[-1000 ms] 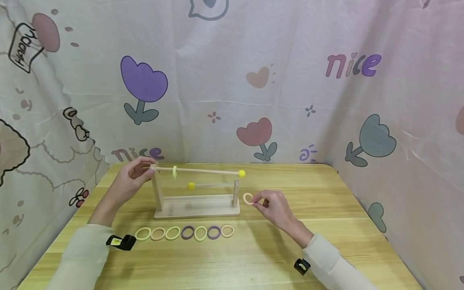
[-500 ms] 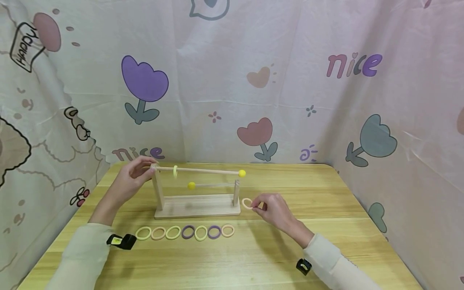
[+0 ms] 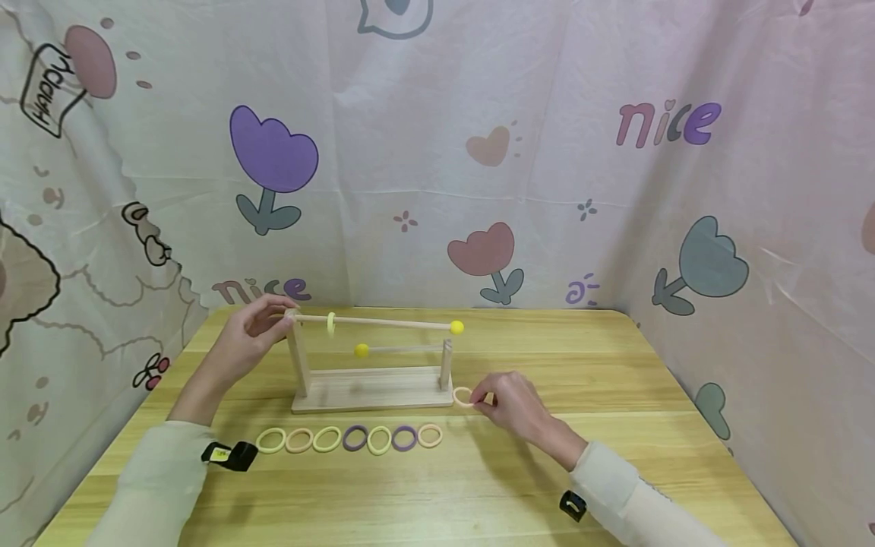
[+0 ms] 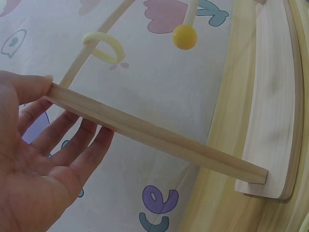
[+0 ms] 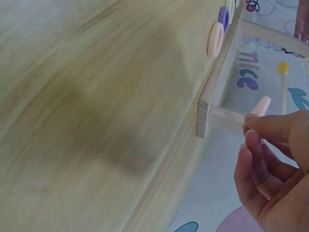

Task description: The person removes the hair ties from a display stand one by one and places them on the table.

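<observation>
A wooden stand [image 3: 372,389] has a tall left post, a short right post and two rods tipped with yellow balls. On the upper rod hangs a pale yellow-green ring [image 3: 331,324]. My left hand [image 3: 249,330] grips the top of the tall post [image 4: 159,137], thumb on one side and fingers on the other. Between thumb and fingertips, my right hand [image 3: 513,406] pinches a peach ring [image 3: 462,396], which appears nearly edge-on in the right wrist view. That ring is just right of the base's right end, below the short post [image 3: 446,366].
In front of the stand, a row of yellow-green, peach and purple rings lies on the wooden table [image 3: 383,501]; a purple ring [image 3: 404,438] and a peach ring [image 3: 430,435] end it at the right. A printed curtain [image 3: 410,152] hangs behind the table.
My right hand has come down and slightly towards me with the peach ring, which is now lower beside the base and tilted flatter. The left hand stays on the post.
</observation>
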Demonstrator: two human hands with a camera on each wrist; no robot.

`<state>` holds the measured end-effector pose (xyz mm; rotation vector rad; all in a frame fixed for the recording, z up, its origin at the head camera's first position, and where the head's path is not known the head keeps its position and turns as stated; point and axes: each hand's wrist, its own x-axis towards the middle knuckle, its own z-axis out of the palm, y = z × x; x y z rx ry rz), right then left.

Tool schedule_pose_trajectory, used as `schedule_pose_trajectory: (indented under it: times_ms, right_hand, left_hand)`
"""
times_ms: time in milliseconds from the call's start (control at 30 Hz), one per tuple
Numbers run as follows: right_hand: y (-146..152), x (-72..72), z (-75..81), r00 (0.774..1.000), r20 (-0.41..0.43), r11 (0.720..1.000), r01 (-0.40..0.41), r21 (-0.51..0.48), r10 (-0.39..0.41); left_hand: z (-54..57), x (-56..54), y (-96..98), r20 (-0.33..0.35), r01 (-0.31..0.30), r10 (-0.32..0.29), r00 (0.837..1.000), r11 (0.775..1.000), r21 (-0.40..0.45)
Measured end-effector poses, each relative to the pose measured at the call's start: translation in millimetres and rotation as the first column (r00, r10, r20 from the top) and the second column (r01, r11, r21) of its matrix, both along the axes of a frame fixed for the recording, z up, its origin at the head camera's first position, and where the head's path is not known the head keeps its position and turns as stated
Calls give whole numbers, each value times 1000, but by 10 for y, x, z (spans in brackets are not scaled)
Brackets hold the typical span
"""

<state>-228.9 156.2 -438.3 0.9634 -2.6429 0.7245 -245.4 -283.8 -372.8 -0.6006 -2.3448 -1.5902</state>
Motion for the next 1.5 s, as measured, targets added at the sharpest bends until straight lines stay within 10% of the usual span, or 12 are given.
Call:
schedule_pose_trajectory:
  times_ms: [900,1500]
  right_hand:
    - [37,-53,-180,973,197,987,-139,85,121]
    - [30,-79,-264,903,365,972,-232,-32,227]
  left_hand:
    - [3,-4,2,15,-9,9,1000,1000,-14]
    - [-24,-16,-12,13,-5,5,1000,1000,-5]
